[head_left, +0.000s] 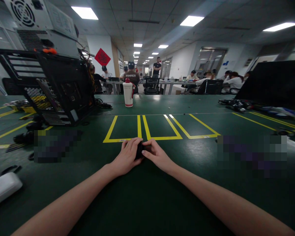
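Note:
Between my two hands, low over the green table [147,196], is a small black object [139,150] whose kind I cannot make out. My left hand [129,152] is closed around its left side, fingers over the top and thumb below. From the other side, my right hand [157,154] pinches it with thumb and fingers. Much of the object is hidden by the fingers. Just beyond my hands, yellow tape outlines [159,139] mark several frames on the table.
At left stands an open black computer case [66,88] with a power supply [44,16] on top. A white cup [128,93] with a red lid stands at the back. Cables [238,105] and a dark panel [275,82] are at right. A white object [5,188] lies near left. People sit farther off.

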Demonstrator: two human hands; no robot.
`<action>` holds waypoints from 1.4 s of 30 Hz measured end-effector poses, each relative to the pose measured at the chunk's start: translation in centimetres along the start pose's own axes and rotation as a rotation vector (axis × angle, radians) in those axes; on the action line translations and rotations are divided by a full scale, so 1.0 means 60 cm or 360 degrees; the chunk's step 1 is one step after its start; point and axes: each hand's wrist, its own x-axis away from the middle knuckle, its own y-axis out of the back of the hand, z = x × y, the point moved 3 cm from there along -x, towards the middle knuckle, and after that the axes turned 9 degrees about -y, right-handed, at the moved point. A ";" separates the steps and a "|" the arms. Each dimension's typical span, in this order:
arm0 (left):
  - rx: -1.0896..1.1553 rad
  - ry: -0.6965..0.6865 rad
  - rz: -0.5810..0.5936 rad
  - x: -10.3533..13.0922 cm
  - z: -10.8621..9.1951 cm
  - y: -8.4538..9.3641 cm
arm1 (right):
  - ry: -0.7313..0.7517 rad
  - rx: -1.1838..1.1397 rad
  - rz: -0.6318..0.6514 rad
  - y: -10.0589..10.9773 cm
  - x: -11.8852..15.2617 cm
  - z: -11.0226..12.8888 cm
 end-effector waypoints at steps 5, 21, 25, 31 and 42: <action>-0.0028 -0.0012 -0.0025 -0.001 0.001 -0.003 | 0.0035 -0.0029 -0.0044 0.002 -0.004 -0.003; -0.0015 -0.0003 0.0002 0.000 0.000 0.001 | -0.0044 -0.0045 -0.0002 0.003 0.001 -0.001; -0.0010 -0.0004 -0.0001 0.000 -0.001 0.001 | -0.0027 -0.0049 -0.0014 0.003 0.000 0.000; 0.0019 0.0014 0.0018 -0.003 0.000 0.002 | 0.0000 0.0098 -0.0262 0.011 -0.006 -0.014; 0.0282 0.0301 -0.0035 -0.005 0.033 -0.005 | -0.0040 0.0619 -0.0547 0.017 0.004 -0.007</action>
